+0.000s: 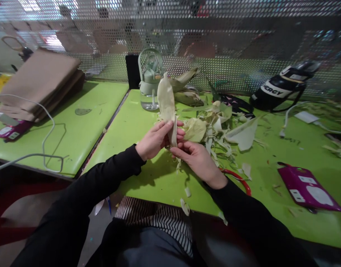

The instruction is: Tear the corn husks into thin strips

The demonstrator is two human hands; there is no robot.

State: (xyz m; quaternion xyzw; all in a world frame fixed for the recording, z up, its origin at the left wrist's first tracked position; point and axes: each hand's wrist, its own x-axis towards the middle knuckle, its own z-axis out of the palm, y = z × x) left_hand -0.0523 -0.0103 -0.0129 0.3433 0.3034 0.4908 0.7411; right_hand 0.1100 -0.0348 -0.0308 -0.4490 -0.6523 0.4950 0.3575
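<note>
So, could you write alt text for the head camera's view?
A person's left hand and right hand hold a pale husk upright above a green table. Husk scraps lie to the right; a green-lidded bottle stands behind, a black bottle farther right.

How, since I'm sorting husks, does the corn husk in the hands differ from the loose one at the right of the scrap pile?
Pose: the held husk stands upright in the left hand, with the right hand at its lower end; the loose husk lies among scraps on the green tabletop.
Shape: the held husk is long and narrow, the loose husk broader, tapering to a point.
Both are pale.
</note>
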